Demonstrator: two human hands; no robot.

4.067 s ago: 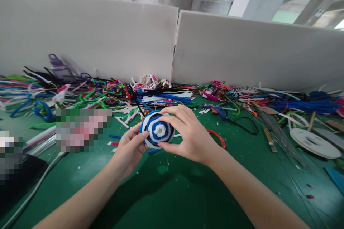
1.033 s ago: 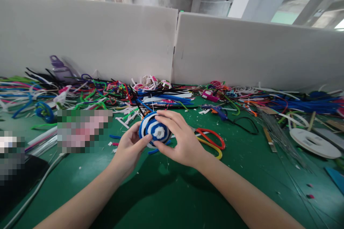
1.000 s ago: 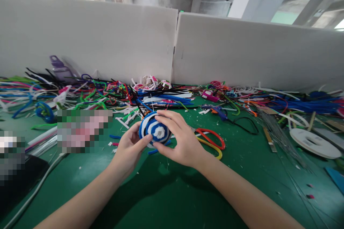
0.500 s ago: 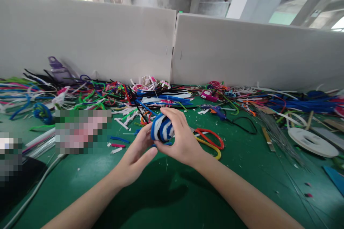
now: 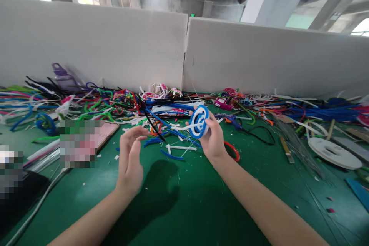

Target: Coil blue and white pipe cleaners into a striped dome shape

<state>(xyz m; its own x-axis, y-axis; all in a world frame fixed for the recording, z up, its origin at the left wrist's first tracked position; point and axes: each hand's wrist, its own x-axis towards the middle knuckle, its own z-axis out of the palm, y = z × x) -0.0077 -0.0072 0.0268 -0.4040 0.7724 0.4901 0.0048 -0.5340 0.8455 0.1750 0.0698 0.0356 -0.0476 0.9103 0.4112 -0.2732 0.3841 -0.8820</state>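
My right hand point(image 5: 215, 140) grips a round, hollow piece of blue and white pipe cleaners point(image 5: 205, 127) by its right side, its open face turned to the left. A white strand point(image 5: 183, 127) sticks out of it leftward. My left hand point(image 5: 131, 163) is held above the table apart from the piece, fingers loosely curved with nothing between them. Beneath and behind the piece lie cut blue and white pipe cleaners point(image 5: 181, 147). Scissors with a red handle point(image 5: 233, 151) are partly hidden behind my right wrist.
Heaped pipe cleaners point(image 5: 115, 96) line the back of the green table point(image 5: 184, 207) under a pale partition point(image 5: 92, 42). A blue glue gun point(image 5: 235, 122) with a black cord lies right of centre. Left are a phone point(image 5: 106, 134) and purple bottle point(image 5: 65, 78); right, a white spool point(image 5: 319, 148).
My left hand has let go of the round piece and moved left. My right hand has shifted right and up, turning the piece so its hollow side and white strand show.
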